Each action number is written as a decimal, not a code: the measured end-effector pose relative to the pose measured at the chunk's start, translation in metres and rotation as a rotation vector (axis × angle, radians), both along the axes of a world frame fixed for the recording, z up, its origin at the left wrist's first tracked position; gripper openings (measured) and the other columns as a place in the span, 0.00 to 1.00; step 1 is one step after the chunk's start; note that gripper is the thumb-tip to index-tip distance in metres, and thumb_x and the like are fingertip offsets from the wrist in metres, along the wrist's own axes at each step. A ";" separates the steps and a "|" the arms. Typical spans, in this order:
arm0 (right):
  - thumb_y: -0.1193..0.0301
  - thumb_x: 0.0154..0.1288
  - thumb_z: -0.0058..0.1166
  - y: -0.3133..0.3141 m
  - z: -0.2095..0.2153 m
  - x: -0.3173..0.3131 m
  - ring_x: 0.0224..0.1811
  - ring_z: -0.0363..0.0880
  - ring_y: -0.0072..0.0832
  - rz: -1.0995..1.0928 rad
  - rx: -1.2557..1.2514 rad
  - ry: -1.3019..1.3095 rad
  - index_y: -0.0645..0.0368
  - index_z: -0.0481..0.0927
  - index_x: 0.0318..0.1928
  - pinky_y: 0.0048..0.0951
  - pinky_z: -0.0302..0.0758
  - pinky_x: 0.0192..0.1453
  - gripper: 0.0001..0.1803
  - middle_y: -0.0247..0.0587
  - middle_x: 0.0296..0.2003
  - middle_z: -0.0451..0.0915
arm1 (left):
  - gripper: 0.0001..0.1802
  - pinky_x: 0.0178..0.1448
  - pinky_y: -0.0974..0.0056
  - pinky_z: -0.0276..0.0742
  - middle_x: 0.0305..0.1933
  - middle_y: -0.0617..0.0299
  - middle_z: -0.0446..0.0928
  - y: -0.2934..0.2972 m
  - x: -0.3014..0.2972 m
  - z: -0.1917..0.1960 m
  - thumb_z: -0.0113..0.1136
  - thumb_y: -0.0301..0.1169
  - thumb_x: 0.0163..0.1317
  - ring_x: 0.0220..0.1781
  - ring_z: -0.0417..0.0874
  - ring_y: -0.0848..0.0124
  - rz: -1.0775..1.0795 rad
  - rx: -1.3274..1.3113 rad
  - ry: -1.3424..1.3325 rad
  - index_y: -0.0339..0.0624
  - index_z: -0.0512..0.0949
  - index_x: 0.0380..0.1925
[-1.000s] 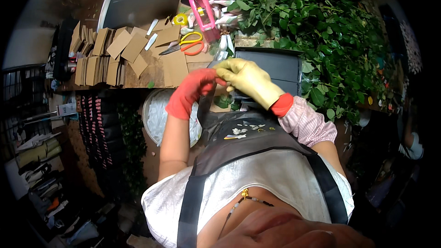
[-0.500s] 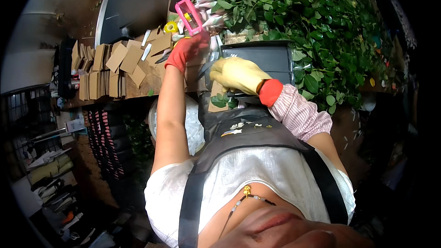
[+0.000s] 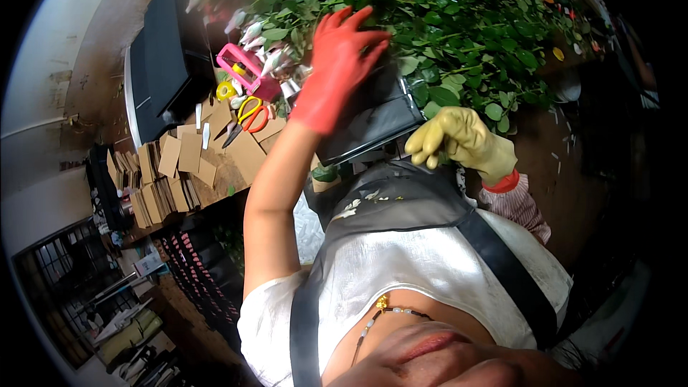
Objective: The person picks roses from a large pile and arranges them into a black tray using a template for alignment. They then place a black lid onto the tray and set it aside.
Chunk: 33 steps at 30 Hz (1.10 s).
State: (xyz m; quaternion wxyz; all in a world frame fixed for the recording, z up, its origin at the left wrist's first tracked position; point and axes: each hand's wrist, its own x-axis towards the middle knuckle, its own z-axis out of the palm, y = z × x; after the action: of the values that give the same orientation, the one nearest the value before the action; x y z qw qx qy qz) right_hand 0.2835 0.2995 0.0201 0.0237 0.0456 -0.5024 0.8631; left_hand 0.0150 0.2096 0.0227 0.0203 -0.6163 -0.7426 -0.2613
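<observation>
My left hand (image 3: 344, 64), in a red rubber glove, reaches over a black tray-like surface (image 3: 373, 125) toward the leafy green stems (image 3: 444, 29). Its fingers are spread and I see nothing in them. My right hand (image 3: 466, 142), in a yellow rubber glove with a red cuff, hangs near the tray's right front corner, fingers loosely bent and nothing visible in them. Scissors (image 3: 250, 116) with yellow and orange-red handles lie on cardboard left of my left forearm. Beyond them are a pink tape dispenser (image 3: 247, 70) and a yellow tape roll (image 3: 225, 91). White-wrapped flower heads (image 3: 252, 31) stick out from the stems.
Stacks of brown cardboard pieces (image 3: 159, 199) stand along the left of the wooden bench, with loose ones (image 3: 190, 152) nearby. A large black panel (image 3: 161, 54) is at the far left. Below the bench sits a container of white pieces (image 3: 308, 229).
My left hand has left the scissors and dispenser area and moved right, its fingers spreading. My right hand has drawn back to the right. The view has turned, tilting the bench.
</observation>
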 end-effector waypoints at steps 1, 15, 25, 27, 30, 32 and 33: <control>0.51 0.85 0.43 0.002 0.004 0.009 0.38 0.92 0.33 -0.101 -0.025 -0.168 0.68 0.84 0.41 0.25 0.87 0.39 0.31 0.61 0.47 0.88 | 0.13 0.82 0.40 0.57 0.75 0.56 0.74 0.024 0.011 -0.008 0.58 0.42 0.73 0.80 0.66 0.47 0.055 -0.068 0.134 0.61 0.92 0.44; 0.55 0.81 0.48 -0.011 -0.101 0.026 0.37 0.89 0.27 -0.253 0.542 -0.563 0.67 0.77 0.61 0.23 0.81 0.39 0.26 0.37 0.39 0.87 | 0.33 0.78 0.56 0.70 0.69 0.50 0.78 0.037 0.000 -0.034 0.58 0.17 0.64 0.73 0.76 0.52 0.046 0.321 -0.201 0.48 0.74 0.70; 0.52 0.73 0.61 -0.003 -0.004 0.041 0.46 0.87 0.45 -0.162 1.287 -0.776 0.55 0.89 0.46 0.44 0.82 0.52 0.19 0.45 0.42 0.89 | 0.21 0.70 0.61 0.75 0.68 0.50 0.79 -0.172 0.005 -0.026 0.52 0.23 0.78 0.68 0.80 0.64 0.588 0.669 -0.759 0.36 0.76 0.68; 0.53 0.73 0.60 -0.022 0.027 0.024 0.49 0.88 0.41 -0.318 1.249 -0.434 0.51 0.90 0.46 0.42 0.83 0.54 0.16 0.41 0.44 0.89 | 0.22 0.72 0.59 0.73 0.68 0.52 0.79 -0.222 -0.006 -0.055 0.53 0.24 0.78 0.68 0.80 0.65 0.653 0.633 -0.668 0.37 0.74 0.70; 0.56 0.77 0.57 -0.055 0.046 -0.037 0.51 0.87 0.41 -0.341 0.909 0.224 0.55 0.87 0.55 0.42 0.83 0.56 0.19 0.43 0.53 0.88 | 0.22 0.69 0.61 0.74 0.69 0.53 0.79 -0.234 0.000 -0.084 0.54 0.26 0.79 0.68 0.80 0.65 0.743 0.657 -0.882 0.37 0.74 0.70; 0.58 0.72 0.60 -0.086 0.028 -0.099 0.57 0.84 0.43 -0.188 1.133 0.501 0.55 0.83 0.61 0.41 0.80 0.60 0.23 0.45 0.56 0.86 | 0.22 0.67 0.62 0.73 0.70 0.55 0.78 -0.234 0.010 -0.081 0.53 0.30 0.80 0.69 0.79 0.66 0.780 0.587 -0.998 0.42 0.73 0.72; 0.55 0.66 0.64 -0.105 0.009 -0.127 0.59 0.83 0.43 -0.144 1.233 0.602 0.54 0.82 0.61 0.45 0.74 0.70 0.27 0.44 0.54 0.86 | 0.23 0.67 0.61 0.73 0.70 0.55 0.78 -0.228 0.014 -0.078 0.53 0.31 0.81 0.70 0.79 0.66 0.768 0.568 -1.053 0.43 0.73 0.72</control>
State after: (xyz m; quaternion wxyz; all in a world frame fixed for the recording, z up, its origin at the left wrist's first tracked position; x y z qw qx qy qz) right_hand 0.1566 0.1949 0.0287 0.1891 0.2551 -0.8748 0.3659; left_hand 0.0290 -0.0183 -0.0552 -0.0908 -0.0736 -0.7216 -0.6824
